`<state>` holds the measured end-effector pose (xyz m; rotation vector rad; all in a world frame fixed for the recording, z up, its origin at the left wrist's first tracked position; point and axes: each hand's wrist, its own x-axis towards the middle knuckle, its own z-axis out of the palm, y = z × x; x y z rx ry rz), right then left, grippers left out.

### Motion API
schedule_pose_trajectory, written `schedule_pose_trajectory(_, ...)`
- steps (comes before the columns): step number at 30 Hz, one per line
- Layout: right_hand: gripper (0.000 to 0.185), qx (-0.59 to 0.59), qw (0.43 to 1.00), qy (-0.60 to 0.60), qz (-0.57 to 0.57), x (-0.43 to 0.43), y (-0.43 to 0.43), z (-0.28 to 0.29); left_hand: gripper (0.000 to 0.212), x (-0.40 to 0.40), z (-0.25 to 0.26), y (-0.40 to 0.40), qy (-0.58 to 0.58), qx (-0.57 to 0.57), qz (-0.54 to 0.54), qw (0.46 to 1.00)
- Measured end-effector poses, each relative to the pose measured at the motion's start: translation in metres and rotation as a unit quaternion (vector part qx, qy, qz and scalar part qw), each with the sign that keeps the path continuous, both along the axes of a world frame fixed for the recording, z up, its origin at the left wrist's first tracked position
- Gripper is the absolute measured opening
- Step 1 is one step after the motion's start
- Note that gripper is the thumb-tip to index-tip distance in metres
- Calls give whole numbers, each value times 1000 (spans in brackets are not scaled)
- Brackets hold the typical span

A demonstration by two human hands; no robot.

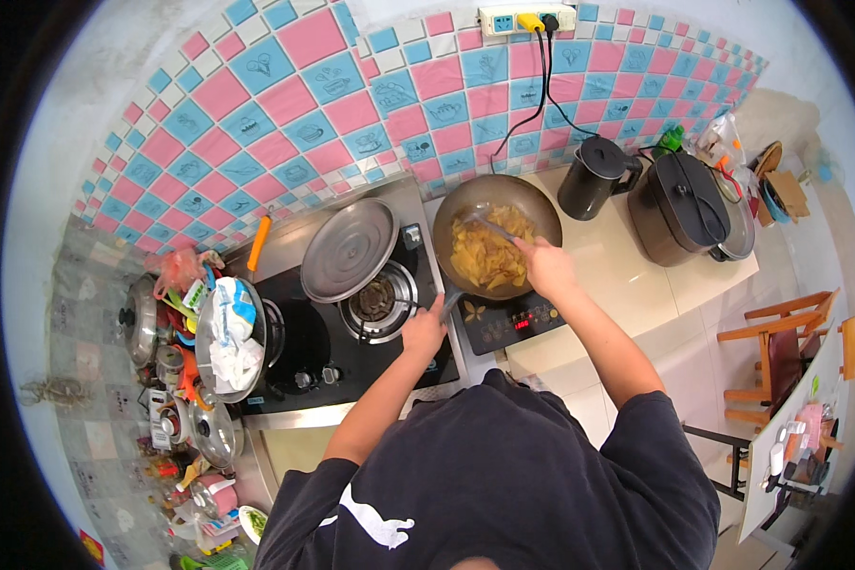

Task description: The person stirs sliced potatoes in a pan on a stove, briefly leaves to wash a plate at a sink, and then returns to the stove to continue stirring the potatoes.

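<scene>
A dark wok stands on an induction cooker whose red display is lit. Sliced yellow-brown food, possibly potato, covers its bottom. My right hand grips the handle of a spatula, whose blade lies among the slices on the far left side. Beside the wok's near left rim, my left hand is closed around the end of the wok's handle, index finger stretched along it.
Left of the wok, a round metal lid leans over the burner of a black gas stove. A large pan holding white packets stands farther left. An electric kettle and a dark lidded cooker occupy the right counter, below a power strip.
</scene>
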<state>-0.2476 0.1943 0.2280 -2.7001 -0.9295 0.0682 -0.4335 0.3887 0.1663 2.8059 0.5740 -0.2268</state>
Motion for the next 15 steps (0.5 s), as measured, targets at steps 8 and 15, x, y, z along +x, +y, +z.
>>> schedule_pose_trajectory(8,44,0,1000,-1,6,-36,-31,14,70,-1,-5,2,23,7,-3,1000)
schedule_pose_trajectory(15,43,-42,997,4,-72,-59,-35,16,70,3,-2,2,24,-13,2,1000)
